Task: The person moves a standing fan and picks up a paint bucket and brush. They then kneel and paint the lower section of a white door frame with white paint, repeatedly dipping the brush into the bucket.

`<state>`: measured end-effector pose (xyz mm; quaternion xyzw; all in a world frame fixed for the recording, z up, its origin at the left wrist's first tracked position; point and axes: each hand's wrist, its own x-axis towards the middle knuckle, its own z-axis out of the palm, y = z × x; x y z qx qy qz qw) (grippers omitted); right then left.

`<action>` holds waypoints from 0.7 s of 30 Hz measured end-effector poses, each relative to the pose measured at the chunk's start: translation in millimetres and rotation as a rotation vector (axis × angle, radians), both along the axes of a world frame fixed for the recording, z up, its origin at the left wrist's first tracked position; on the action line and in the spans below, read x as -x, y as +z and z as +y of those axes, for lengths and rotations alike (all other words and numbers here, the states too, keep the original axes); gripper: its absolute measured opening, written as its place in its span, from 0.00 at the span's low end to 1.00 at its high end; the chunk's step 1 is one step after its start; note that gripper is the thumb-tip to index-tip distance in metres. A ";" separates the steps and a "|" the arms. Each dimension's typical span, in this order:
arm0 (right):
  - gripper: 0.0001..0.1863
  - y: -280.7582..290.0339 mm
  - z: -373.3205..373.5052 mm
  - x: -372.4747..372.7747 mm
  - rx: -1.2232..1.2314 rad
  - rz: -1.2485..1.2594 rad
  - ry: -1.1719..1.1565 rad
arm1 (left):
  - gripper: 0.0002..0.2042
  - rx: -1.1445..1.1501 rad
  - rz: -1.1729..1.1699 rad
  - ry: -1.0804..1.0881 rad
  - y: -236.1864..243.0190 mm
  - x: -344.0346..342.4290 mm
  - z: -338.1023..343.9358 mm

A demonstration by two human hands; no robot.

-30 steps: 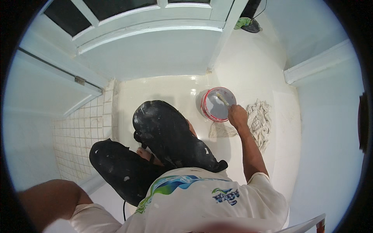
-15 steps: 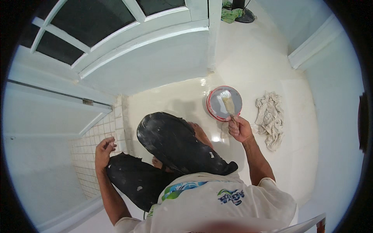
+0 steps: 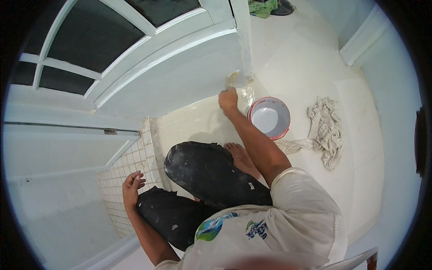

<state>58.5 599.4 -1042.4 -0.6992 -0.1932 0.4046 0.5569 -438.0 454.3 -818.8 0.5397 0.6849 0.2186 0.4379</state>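
Observation:
A paintbrush (image 3: pixel 232 79) with pale bristles is gripped in my right hand (image 3: pixel 228 100). Its bristles are at the lower right part of the door's pale panel (image 3: pixel 180 74), close to the door's edge; whether they touch it I cannot tell. To the right of my right forearm stands a red-rimmed paint bucket (image 3: pixel 258 104) with light grey paint inside (image 3: pixel 266 119). My left hand (image 3: pixel 133 184) hangs beside my left knee, its fingers loosely bent and apart, holding nothing.
A crumpled, stained cloth (image 3: pixel 325 132) lies on the glossy floor (image 3: pixel 297 67) right of the bucket. Small square tiles (image 3: pixel 130 166) border a ledge at the left. Dark panes (image 3: pixel 94 36) fill the upper door. Farther off is a green cloth or bag (image 3: pixel 263 8). A pale wall rises at right.
My right hand has carried the paintbrush from over the bucket up and left to the door panel. My left hand stays by the knee. The whole view has shifted slightly.

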 end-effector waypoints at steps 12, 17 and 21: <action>0.16 -58.2 32.2 -15.0 0.139 -0.812 0.339 | 0.18 0.045 -0.013 -0.043 -22.4 -15.9 40.3; 0.16 -50.4 22.1 62.3 0.095 -0.257 0.315 | 0.18 0.029 0.039 0.034 -2.0 0.4 7.9; 0.14 -175.4 60.0 -69.5 0.044 -0.152 0.082 | 0.17 0.043 -0.072 -0.143 -39.8 -39.6 68.6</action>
